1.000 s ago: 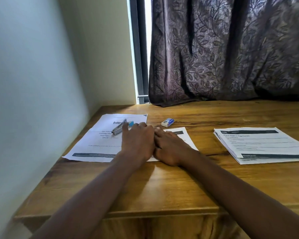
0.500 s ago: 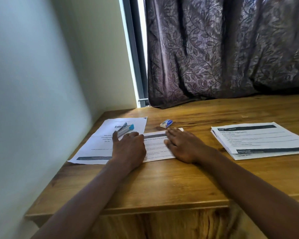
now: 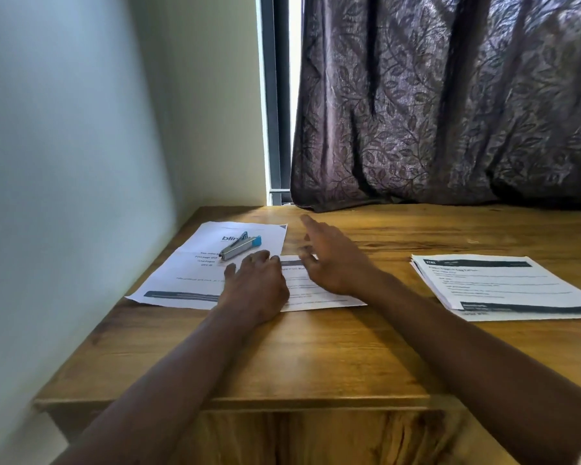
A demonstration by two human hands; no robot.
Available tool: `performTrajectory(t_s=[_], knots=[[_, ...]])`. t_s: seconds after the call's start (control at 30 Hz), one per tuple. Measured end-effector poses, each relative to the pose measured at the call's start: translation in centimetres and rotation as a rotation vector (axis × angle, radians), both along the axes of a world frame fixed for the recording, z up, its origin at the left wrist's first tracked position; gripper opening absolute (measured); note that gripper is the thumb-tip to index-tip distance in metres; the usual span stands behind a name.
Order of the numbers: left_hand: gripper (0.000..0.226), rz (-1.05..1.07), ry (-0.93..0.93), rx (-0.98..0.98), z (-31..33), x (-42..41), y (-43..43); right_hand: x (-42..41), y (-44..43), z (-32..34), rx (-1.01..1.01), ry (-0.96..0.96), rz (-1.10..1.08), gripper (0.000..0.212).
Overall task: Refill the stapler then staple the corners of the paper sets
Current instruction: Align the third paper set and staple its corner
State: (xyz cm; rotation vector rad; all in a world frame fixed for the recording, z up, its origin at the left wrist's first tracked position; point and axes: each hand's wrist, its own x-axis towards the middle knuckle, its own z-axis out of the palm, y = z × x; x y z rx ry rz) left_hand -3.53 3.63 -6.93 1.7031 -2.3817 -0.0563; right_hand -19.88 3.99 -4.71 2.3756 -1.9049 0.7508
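Note:
A silver stapler (image 3: 238, 247) with a blue end lies on a white printed sheet (image 3: 195, 266) at the far left of the wooden desk. My left hand (image 3: 254, 285) rests palm down on the papers just in front of the stapler, fingers loosely bent, holding nothing. A second paper set (image 3: 316, 295) lies under both hands. My right hand (image 3: 332, 260) is lifted above that set with fingers stretched toward the back of the desk; it hides the small staple box. A stack of paper sets (image 3: 503, 286) lies at the right.
The wooden desk (image 3: 316, 357) meets a pale wall (image 3: 64, 196) on the left. A dark patterned curtain (image 3: 450, 102) hangs down to the desk's back edge. The desk's front edge (image 3: 249, 402) runs below my forearms.
My right hand has lifted off the paper and reached forward toward the back of the desk, now covering the staple box. My left hand stays by the stapler.

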Motion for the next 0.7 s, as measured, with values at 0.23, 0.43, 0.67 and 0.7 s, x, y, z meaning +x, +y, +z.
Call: performTrajectory(t_s=[0.23, 0.43, 0.67, 0.7], knots=[[0.041, 0.013, 0.021, -0.011, 0.2, -0.1, 0.3, 2.3, -3.6, -2.0, -0.016, 0.312, -0.023, 0.044], [0.040, 0.034, 0.038, -0.047, 0.2, 0.0, 0.2, 2.0, -4.0, -2.8, -0.109, 0.266, -0.024, 0.039], [0.038, 0.037, 0.051, -0.078, 0.0, 0.1, 0.2, 1.9, -4.8, -3.1, -0.094, 0.299, -0.122, 0.059], [0.039, 0.039, 0.053, -0.081, 0.0, 0.1, 0.2, 2.0, -4.9, -3.1, -0.093, 0.302, -0.128, 0.061]])
